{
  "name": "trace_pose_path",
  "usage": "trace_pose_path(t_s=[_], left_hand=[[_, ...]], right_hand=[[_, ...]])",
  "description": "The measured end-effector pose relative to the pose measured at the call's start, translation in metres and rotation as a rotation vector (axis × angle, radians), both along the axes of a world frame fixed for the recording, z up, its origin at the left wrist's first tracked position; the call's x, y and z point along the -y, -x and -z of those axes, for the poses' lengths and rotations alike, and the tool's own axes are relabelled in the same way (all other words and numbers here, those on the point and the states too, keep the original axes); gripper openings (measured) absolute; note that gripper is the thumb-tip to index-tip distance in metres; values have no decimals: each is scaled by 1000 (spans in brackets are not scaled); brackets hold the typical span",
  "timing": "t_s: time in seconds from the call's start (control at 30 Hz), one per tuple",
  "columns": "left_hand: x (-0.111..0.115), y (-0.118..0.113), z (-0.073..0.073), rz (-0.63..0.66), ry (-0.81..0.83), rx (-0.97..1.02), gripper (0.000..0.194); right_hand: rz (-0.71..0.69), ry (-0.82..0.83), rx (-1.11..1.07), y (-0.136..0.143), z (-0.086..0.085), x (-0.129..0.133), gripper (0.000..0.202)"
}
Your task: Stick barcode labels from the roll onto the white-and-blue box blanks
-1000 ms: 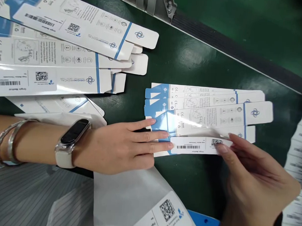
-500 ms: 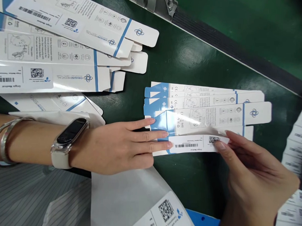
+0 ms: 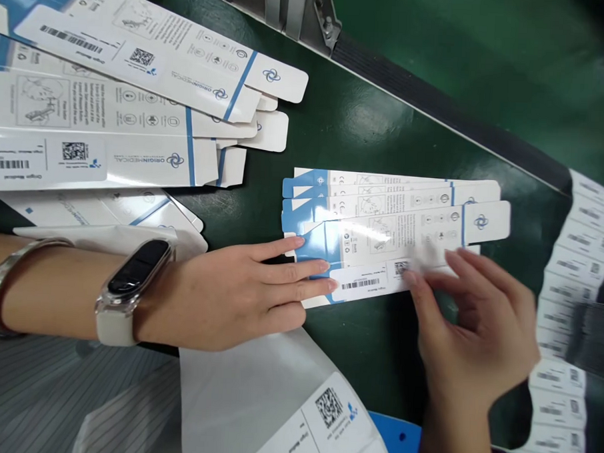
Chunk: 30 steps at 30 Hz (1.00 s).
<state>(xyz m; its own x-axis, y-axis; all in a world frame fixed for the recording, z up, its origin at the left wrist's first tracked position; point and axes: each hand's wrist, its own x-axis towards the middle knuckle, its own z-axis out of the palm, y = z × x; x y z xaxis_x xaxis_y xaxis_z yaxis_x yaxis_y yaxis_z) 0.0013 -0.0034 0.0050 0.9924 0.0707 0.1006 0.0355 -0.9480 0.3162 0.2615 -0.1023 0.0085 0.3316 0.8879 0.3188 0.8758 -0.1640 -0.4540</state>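
A white barcode label (image 3: 363,283) lies along the near edge of the top flat carton (image 3: 407,228), its QR code close to my right thumb. Fingers spread, my left hand (image 3: 239,294) rests flat, its tips on the carton's blue end and the label's left end. My right hand (image 3: 471,321) is at the label's right end, thumb and forefinger closed about it; motion blurs those fingertips. Several more flat cartons lie fanned beneath the top one.
Labelled flat cartons (image 3: 151,120) are piled at the upper left. A long strip of labels (image 3: 558,371) hangs down the right side. Pale backing paper (image 3: 245,391) with labels lies in front. A dark metal-edged rail (image 3: 437,105) crosses the back.
The label's right part has come down nearer the carton, with my right hand moving left along with it. My left hand stays on the cartons. The view has shifted slightly.
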Motion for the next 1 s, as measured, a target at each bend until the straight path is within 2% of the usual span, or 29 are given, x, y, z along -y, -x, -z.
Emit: trace_pose_path(t_s=[0.07,0.1,0.17,0.23,0.27,0.3,0.37,0.47,0.6,0.7,0.77,0.87,1.0], left_hand=[[0,0,1,-2,-11,-1,16],[0,0,2,-3,-17,4,16],[1,0,4,-10,-30,40,16],[2,0,5,-19,-30,86,18],[2,0,6,-24,-24,104,19],[3,0,6,-33,-14,116,19],[3,0,7,-48,13,125,19],[4,1,9,-53,25,138,18],[3,2,10,-26,-35,120,23],[1,2,10,-4,-73,96,28],[0,3,10,4,-87,96,30],[-2,3,11,24,-105,116,30],[-3,4,11,82,-175,219,25]], right_hand=[[3,-128,166,6,-6,1,57],[-69,-145,200,12,-8,2,60],[-407,-46,181,26,-11,7,67],[-783,147,166,37,-7,13,75],[-886,250,163,40,-3,16,77],[-911,330,171,40,1,18,77],[-813,406,225,29,9,21,73],[-561,379,266,0,15,21,62],[-204,312,136,-28,15,17,47],[147,257,-45,-28,17,10,62],[261,196,-157,-23,19,4,74],[290,-72,-351,-16,13,2,69],[408,-566,-538,-17,-18,8,47]])
